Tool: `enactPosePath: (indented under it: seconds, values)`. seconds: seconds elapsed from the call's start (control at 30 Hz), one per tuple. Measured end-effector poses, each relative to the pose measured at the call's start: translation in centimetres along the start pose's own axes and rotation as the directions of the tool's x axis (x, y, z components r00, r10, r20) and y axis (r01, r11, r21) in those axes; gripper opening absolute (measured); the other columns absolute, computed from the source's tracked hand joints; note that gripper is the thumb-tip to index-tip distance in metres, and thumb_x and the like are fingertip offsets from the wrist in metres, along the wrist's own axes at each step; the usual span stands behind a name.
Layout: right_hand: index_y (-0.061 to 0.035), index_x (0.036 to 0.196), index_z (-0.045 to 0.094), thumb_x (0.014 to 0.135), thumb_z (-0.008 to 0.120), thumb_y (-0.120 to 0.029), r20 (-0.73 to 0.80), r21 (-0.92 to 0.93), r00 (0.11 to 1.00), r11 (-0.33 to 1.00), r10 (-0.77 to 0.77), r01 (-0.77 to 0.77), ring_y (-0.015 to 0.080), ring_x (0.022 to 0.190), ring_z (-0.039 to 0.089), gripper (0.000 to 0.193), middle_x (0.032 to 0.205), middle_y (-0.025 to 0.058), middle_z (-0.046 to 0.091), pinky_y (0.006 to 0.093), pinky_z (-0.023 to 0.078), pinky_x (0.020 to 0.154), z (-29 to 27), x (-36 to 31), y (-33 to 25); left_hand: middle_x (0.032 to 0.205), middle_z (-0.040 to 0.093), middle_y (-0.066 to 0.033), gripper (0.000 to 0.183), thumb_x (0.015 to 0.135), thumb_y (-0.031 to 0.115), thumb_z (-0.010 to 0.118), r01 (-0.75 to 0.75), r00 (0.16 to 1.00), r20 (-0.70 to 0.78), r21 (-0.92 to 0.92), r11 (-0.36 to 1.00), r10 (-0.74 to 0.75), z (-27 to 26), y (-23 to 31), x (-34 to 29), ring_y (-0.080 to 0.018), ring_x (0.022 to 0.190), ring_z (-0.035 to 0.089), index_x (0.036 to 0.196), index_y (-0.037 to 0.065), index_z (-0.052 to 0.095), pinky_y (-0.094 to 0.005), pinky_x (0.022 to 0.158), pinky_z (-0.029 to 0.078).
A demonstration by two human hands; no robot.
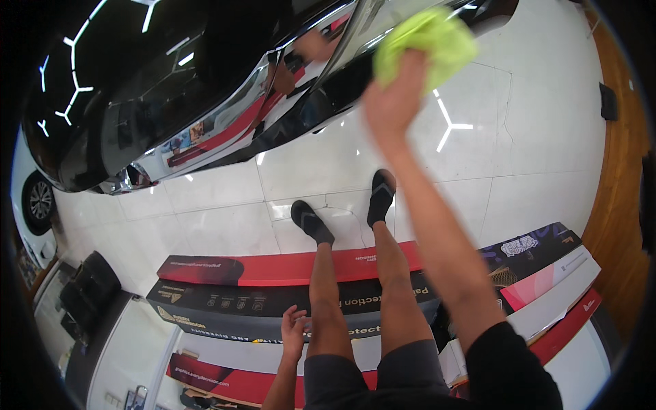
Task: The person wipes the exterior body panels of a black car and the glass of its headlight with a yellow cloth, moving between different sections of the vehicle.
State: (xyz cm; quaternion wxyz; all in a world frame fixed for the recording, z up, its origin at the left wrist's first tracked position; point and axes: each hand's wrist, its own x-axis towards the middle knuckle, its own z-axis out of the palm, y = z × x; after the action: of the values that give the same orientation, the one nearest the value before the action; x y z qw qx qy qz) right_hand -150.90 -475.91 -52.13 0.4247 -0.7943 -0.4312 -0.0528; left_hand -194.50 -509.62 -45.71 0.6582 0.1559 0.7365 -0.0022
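Note:
A yellow-green cloth, smeared by motion, is gripped in my right hand. My right arm is stretched far forward, and the cloth overlaps the lower edge of a glossy black car in this view. Whether the cloth touches the car, I cannot tell. Low beside my left leg hangs my left hand, its fingers loosely apart and holding nothing. Behind it lie long cardboard boxes.
Long red and black boxes lie behind my feet, with more at the right. My dark shoes stand on white glossy tiles. A white car is at far left, and brown wood flooring runs along the right.

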Motion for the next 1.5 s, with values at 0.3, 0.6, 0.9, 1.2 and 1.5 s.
enactPosePath:
  seconds: [0.3, 0.6, 0.9, 1.2, 1.5]
  values:
    - [0.0057, 0.127, 0.053, 0.076, 0.056, 0.003, 0.105, 0.105, 0.985, 0.986, -0.138, 0.127, 0.0529, 0.133, 0.040, 0.051, 0.144, 0.0306, 0.044, 0.0580, 0.029, 0.115, -2.4, 3.0, 5.4, 0.123, 0.061, -0.0125, 0.046, 0.096, 0.011, 0.056, -0.036, 0.997, -0.063, 0.009, 0.999, 0.036, 1.2, 2.1, -2.6, -0.0211, 0.099, 0.066, 0.140, 0.007, 0.042, -0.0323, 0.079, 0.053]
    - [-0.0047, 0.119, 0.061, 0.093, 0.057, -0.023, -0.006, -0.170, 0.972, 0.958, 0.233, -0.231, 0.0443, 0.105, 0.064, 0.033, 0.108, 0.0240, 0.069, 0.0486, 0.050, 0.089, -13.8, 40.1, 19.6, 0.119, 0.063, -0.0118, 0.047, 0.096, 0.015, 0.058, -0.027, 0.993, -0.111, 0.063, 0.998, 0.034, 4.4, 2.9, -6.4, -0.0199, 0.097, 0.066, 0.140, 0.007, 0.044, -0.0330, 0.076, 0.053]
    - [0.0013, 0.134, 0.051, 0.094, 0.055, -0.009, 0.083, -0.261, 0.813, 0.800, 0.576, -0.540, 0.0468, 0.111, 0.061, 0.042, 0.118, 0.0286, 0.064, 0.0497, 0.047, 0.093, -26.1, 8.7, 19.0, 0.102, 0.066, -0.0066, 0.035, 0.095, 0.020, 0.061, -0.130, 0.985, -0.092, 0.136, 0.982, 0.144, 4.6, 5.2, -15.4, -0.0148, 0.088, 0.066, 0.125, 0.002, 0.063, -0.0271, 0.067, 0.053]
    - [0.0043, 0.122, 0.057, 0.090, 0.061, -0.014, 0.318, -0.745, 0.406, 0.491, 0.857, -0.452, 0.0477, 0.102, 0.065, 0.037, 0.106, 0.0314, 0.067, 0.0521, 0.052, 0.088, -44.9, -11.2, 3.0, 0.093, 0.067, -0.0043, 0.034, 0.098, 0.027, 0.059, 0.007, 0.986, -0.166, 0.035, 0.999, -0.001, -7.4, -2.7, -22.2, -0.0167, 0.079, 0.068, 0.124, 0.006, 0.064, -0.0299, 0.062, 0.055]
    - [0.0045, 0.110, 0.064, 0.084, 0.063, -0.024, 0.624, -0.500, 0.579, 0.838, 0.525, -0.221, 0.0475, 0.104, 0.063, 0.039, 0.108, 0.0302, 0.067, 0.0516, 0.051, 0.091, -33.3, -6.0, -11.4, 0.089, 0.066, -0.0039, 0.029, 0.097, 0.027, 0.059, -0.574, 0.796, 0.233, 0.583, 0.575, 0.559, -26.8, -11.6, -15.0, -0.0176, 0.074, 0.066, 0.119, 0.009, 0.064, -0.0337, 0.060, 0.053]
